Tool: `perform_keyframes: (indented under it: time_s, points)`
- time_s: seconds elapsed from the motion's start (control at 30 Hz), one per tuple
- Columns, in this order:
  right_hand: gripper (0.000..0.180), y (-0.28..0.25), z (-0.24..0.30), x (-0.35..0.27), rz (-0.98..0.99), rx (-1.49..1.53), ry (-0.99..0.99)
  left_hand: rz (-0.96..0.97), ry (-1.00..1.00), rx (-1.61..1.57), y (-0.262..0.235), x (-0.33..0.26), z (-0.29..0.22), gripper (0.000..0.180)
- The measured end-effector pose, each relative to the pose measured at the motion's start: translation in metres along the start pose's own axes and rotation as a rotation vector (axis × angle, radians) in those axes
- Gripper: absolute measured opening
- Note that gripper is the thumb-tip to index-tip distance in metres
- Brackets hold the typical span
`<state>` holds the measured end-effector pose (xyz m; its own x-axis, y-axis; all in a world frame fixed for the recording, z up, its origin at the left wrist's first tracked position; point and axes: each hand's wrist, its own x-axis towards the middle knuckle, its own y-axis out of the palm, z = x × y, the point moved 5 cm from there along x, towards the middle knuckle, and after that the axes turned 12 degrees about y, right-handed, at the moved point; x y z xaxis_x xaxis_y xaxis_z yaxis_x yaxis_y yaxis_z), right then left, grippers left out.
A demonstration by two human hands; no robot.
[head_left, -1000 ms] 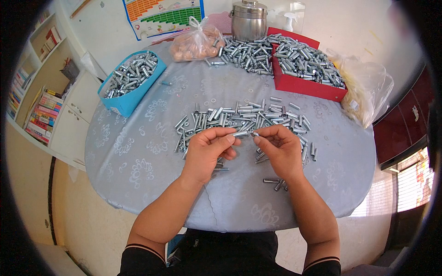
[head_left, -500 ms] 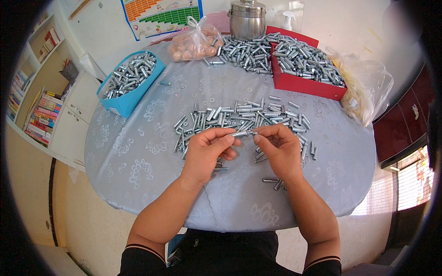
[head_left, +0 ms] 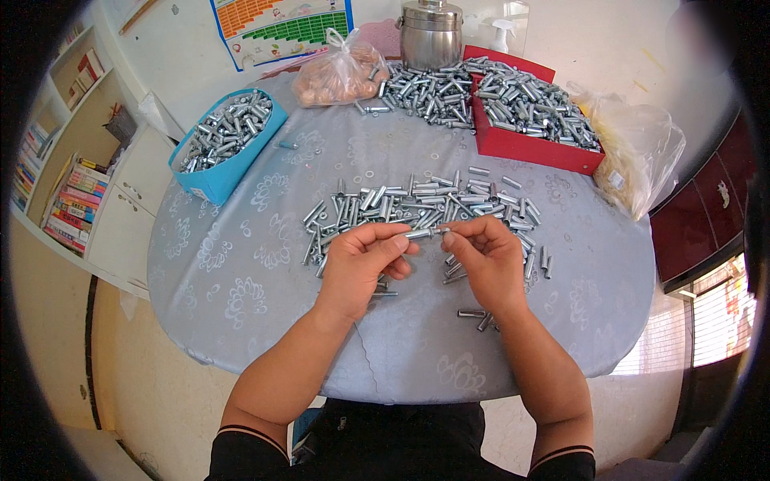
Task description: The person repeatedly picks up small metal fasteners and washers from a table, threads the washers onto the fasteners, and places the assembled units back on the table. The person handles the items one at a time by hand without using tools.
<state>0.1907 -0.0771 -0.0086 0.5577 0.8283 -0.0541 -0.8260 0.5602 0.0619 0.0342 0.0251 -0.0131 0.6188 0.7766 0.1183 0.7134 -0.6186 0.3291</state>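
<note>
Between my two hands lies an expansion bolt (head_left: 418, 234), silvery and roughly level, above the front of a loose pile. My left hand (head_left: 365, 256) is closed, pinching its sleeve between thumb and fingers. At the bolt's right end, the thumb and forefinger of my right hand (head_left: 488, 258) are pinched on a small metal piece, perhaps a nut or washer; the fingertips partly hide it. Beneath and beyond both hands spreads the pile of similar metal bolts and sleeves (head_left: 385, 204). Several more bolts (head_left: 472, 313) lie nearer to me, beside my right forearm.
A blue box (head_left: 233, 172) full of bolts stands at the left. At the far right a red box (head_left: 529, 152) overflows with them, next to a heap (head_left: 429, 96). Behind are a tied bag (head_left: 341, 76), a steel pot (head_left: 431, 40) and a clear plastic bag (head_left: 642, 152).
My right fingertips have shifted very slightly at the bolt's end. The left hand keeps its hold, and the piles and boxes stay where they were.
</note>
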Motion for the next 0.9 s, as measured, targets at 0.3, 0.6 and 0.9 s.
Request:
perform_keyframes:
  time_s: [0.3, 0.6, 0.9]
  points:
    - [0.009, 0.0014, 0.0017, -0.0015, 0.017, 0.001, 0.000, 0.002, 0.002, -0.001, -0.0001, 0.0002, 0.0009, 0.021]
    - [0.009, 0.0005, -0.0005, 0.0006, 0.016, 0.013, 0.001, 0.010, 0.000, 0.003, -0.0002, 0.0001, 0.0017, 0.021]
    - [0.007, 0.0023, 0.0005, -0.0010, 0.044, -0.012, -0.007, 0.021, -0.002, 0.010, 0.0009, -0.0010, 0.0011, 0.022]
